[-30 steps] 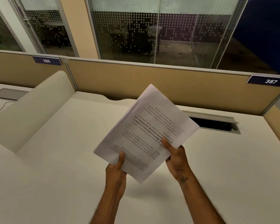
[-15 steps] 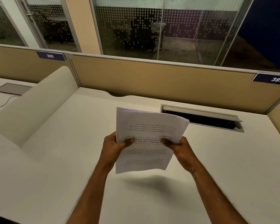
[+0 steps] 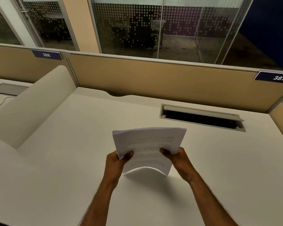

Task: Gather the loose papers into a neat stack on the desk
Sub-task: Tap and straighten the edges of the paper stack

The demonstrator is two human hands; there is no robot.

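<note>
We see a sheaf of papers, thin matt white sheets with faint print, soft enough to bow along the lower edge, lying over a desk whose cream top looks smooth and matt, like laminate. Behind it we make out a tan partition panel with a dull, cloth-like face capped by a pale metal rail, glossy dark blue plastic number plates, and a cable hatch framed in satin grey metal. Beyond, we note glass walls, shiny and partly frosted with a dotted film.
</note>
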